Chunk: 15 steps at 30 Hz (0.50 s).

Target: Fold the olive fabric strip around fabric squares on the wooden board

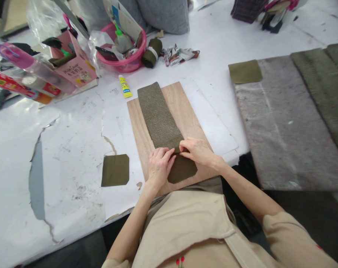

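The head camera looks down on a right hand [196,150] whose thumb and forefinger pinch the edge of a dark olive fabric patch [183,169] where it meets a gray-green textile strip [160,115]. The left hand [159,165] lies beside it, fingers bent and close together at that join; I can't tell whether it grips anything. Strip and patch lie on a plywood board [189,119] at the near edge of the white-covered counter [76,163]. To the board's left sits a second clipped-corner patch [115,170]; beyond, near the far left corner, a yellow tube [125,86]. Farther back stand a cluttered pink basket [129,67] and, just beside it, an olive fabric roll [152,53].
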Motion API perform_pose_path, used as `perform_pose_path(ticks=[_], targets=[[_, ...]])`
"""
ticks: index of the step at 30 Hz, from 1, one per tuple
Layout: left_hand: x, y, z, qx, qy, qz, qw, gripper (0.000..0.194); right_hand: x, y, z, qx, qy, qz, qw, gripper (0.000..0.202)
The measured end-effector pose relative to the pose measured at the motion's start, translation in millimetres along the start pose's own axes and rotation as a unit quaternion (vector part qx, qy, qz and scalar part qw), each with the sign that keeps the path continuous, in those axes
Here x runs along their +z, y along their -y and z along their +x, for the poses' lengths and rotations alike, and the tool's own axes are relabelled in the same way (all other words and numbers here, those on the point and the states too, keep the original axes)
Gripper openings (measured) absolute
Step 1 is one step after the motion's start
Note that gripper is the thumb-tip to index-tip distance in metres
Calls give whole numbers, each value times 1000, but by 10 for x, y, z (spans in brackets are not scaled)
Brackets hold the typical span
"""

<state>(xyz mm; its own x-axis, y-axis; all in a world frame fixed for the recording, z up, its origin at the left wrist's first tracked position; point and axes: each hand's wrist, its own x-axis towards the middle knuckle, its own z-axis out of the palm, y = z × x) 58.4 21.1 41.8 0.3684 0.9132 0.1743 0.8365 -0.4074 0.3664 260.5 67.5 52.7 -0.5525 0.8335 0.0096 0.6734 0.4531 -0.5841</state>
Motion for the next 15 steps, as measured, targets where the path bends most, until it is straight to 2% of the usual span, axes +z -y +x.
perform_pose_path(ticks=[4,7,10,15], targets=[[38,-32,91,0,25,-55,998,24,22,-92,-58,59,-17,119,991,6],[40,-25,114,-54,41,-167,984,26,60,-180,-86,119,3,208,971,8],[1,-3,120,-111,53,-259,958,26,97,-209,-118,158,22,294,942,23],[-65,18,132,-143,80,-301,940,27,157,-148,-173,212,19,418,883,32]])
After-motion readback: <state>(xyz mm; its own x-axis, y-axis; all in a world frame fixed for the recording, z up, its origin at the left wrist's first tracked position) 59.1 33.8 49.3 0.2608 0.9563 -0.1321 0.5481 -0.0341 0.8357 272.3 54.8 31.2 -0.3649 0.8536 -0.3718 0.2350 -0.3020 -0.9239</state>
